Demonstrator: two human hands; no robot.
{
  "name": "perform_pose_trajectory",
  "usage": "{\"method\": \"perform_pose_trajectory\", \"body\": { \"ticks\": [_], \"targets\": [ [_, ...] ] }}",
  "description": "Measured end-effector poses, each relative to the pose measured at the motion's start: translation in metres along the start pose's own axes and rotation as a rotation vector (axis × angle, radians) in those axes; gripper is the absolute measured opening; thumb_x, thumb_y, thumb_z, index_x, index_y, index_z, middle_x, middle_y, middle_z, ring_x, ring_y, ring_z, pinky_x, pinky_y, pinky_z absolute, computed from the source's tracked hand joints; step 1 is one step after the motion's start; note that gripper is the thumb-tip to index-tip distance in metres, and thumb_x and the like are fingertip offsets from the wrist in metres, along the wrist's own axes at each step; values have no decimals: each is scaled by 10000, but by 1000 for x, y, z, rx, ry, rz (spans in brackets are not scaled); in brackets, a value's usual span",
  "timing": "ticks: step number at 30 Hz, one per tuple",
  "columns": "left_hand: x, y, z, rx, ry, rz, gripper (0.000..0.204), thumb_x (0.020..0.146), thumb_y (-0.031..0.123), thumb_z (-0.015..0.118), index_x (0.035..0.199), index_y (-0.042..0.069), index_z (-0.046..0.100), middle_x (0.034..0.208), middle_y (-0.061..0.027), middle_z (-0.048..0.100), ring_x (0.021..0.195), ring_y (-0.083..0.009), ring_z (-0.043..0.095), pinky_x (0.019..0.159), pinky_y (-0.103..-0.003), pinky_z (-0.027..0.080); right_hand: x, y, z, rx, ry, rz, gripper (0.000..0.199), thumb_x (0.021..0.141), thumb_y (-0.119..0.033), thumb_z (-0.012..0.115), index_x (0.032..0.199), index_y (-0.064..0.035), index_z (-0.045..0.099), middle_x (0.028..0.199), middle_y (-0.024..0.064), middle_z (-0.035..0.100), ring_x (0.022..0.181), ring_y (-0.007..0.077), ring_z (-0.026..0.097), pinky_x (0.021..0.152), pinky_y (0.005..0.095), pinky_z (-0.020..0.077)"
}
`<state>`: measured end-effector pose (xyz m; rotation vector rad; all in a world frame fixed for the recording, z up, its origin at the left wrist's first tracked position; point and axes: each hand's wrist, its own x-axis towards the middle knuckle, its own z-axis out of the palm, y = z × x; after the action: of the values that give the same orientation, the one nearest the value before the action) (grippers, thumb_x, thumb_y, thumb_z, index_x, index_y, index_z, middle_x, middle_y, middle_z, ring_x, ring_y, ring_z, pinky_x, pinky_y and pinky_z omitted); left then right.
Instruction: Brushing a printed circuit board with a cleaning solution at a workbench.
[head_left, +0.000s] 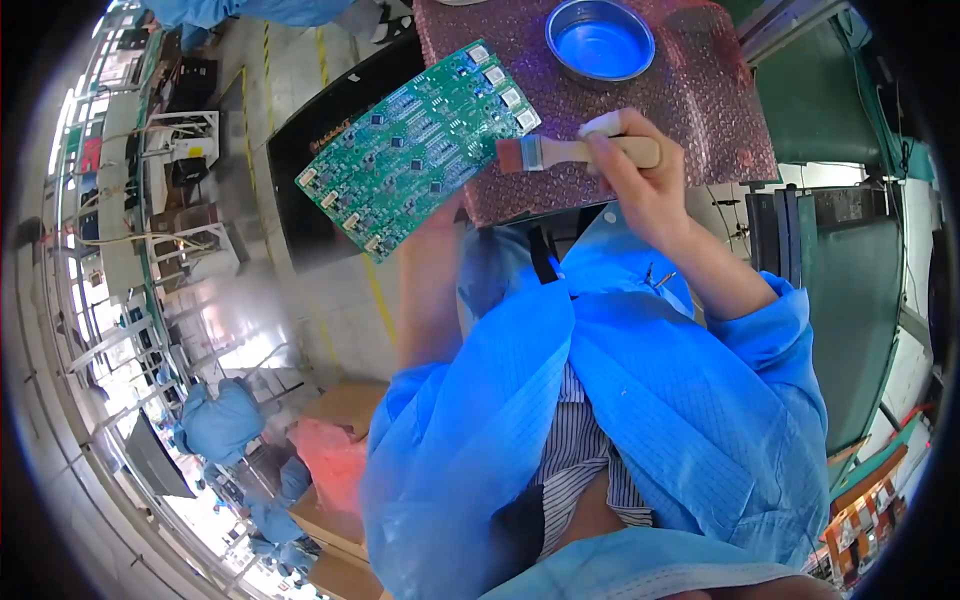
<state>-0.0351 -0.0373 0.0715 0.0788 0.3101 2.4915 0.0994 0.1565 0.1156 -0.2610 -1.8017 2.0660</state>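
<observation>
My right hand (pixel 645 180) grips a flat paintbrush (pixel 565 152) by its pale wooden handle. The brush has a metal band and reddish bristles, which lie at the right edge of a green circuit board (pixel 400 150). A white covering sits on one fingertip of this hand. My left hand (pixel 437 235) is under the board's lower edge and holds it up at a slant; the board hides its fingers. White connectors line both short ends of the board. Beyond the brush stands a round metal bowl (pixel 600 45), lit blue inside.
Pinkish bubble wrap (pixel 690 120) covers the work surface under the bowl. A black tray or panel (pixel 300 215) lies behind the board at left. Cardboard boxes (pixel 345 405) with a pink bag (pixel 328 460) stand at lower left. Another person in blue (pixel 220 420) is farther off.
</observation>
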Motion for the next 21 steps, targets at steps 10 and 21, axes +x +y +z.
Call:
{"method": "perform_pose_trajectory", "body": {
  "ticks": [10, 21],
  "targets": [
    [19, -39, -10, 81, 22, -79, 334, 809, 226, 504, 1059, 4, 499, 1108, -146, 514, 1026, -267, 484, 902, -398, 371, -6, -10, -30, 49, 58, 4, 139, 812, -136, 523, 853, -9, 561, 624, -7, 526, 507, 23, 444, 439, 158, 346],
    [40, -186, 45, 98, 76, -553, 435, 840, 362, 398, 1129, 42, 450, 1156, -134, 469, 1066, -294, 439, 933, -435, 334, -62, -28, -182, 147, 776, -190, 116, 808, -81, 502, 826, 26, 546, 751, 35, 506, 558, 70, 424, 470, 201, 328]
  ]
}}
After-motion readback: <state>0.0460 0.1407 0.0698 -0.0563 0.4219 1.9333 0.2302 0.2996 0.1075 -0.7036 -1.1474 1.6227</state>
